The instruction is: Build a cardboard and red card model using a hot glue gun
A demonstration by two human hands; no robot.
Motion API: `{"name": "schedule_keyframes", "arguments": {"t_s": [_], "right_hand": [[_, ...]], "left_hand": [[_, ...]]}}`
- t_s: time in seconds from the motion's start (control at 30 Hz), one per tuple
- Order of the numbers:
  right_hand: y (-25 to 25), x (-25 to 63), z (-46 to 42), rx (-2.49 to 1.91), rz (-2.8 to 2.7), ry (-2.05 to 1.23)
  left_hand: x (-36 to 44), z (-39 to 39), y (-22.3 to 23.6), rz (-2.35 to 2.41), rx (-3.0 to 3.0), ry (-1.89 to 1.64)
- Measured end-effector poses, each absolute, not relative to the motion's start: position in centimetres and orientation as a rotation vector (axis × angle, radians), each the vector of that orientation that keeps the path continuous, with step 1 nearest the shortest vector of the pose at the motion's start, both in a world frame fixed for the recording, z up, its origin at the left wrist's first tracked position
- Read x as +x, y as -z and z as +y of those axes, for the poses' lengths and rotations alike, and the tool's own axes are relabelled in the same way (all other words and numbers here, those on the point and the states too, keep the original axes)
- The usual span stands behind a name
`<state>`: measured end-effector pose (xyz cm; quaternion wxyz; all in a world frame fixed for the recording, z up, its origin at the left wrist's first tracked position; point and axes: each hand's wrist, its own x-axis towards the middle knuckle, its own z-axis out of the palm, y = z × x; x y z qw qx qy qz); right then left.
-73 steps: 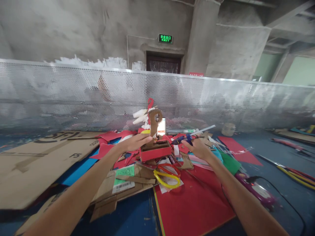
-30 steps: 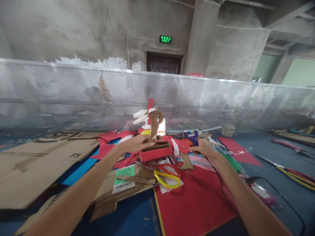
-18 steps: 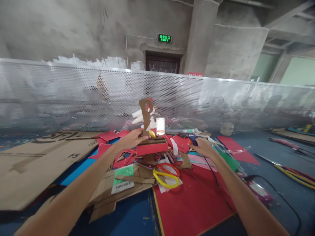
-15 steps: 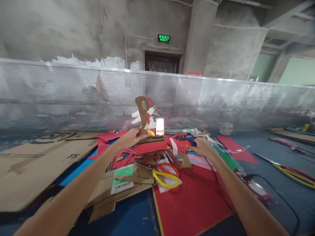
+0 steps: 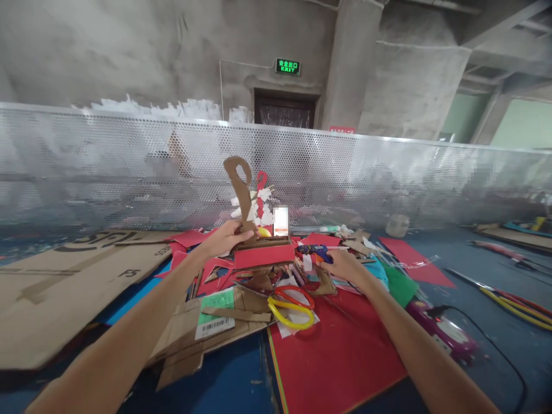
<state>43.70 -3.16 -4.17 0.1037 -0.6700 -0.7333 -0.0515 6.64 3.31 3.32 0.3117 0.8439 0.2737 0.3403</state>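
Observation:
My left hand (image 5: pixel 226 237) is closed on the lower part of a brown cardboard cutout (image 5: pixel 244 192), which stands tall with a loop at its top. Just below that hand sits a shallow cardboard box (image 5: pixel 264 257) with a red front. My right hand (image 5: pixel 342 265) is wrapped round a blue glue gun (image 5: pixel 317 250) with an orange part, its nozzle pointing left near the box's right end. Behind the box are a yellow object (image 5: pixel 264 232) and a red, hook-topped piece (image 5: pixel 261 181) with white petal-like bits.
Scissors with red and yellow handles (image 5: pixel 291 316) lie in front among paper scraps. Red sheets (image 5: pixel 340 351) cover the table's near middle; a large cardboard sheet (image 5: pixel 77 287) is at left. More scissors (image 5: pixel 504 299) lie right. A perforated metal screen (image 5: pixel 194 167) stands behind.
The cardboard cutout has shifted left and slightly up in my left hand, uncovering the red hook-topped piece. My right hand has brought the glue gun left, closer to the box.

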Motion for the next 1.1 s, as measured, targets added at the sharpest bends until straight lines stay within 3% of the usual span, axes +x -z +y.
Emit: {"name": "schedule_keyframes", "arguments": {"t_s": [0.2, 0.73, 0.93, 1.1], "right_hand": [[3.7, 43.9, -3.9, -1.922, -2.266, 0.111], [4.0, 41.4, -4.9, -1.836, -2.422, -0.033], [1.5, 40.8, -6.8, -1.883, -2.351, 0.165], [-0.9, 34.4, -9.7, -1.382, -2.556, -0.009]], "left_hand": [[6.0, 3.3, -4.2, 0.828, 2.253, -1.033], [6.6, 4.3, -0.6, 0.806, 2.27, -0.873], [6.0, 4.4, -0.6, 0.817, 2.328, -0.838], [6.1, 4.0, -0.8, 0.814, 2.412, -0.805]]}}
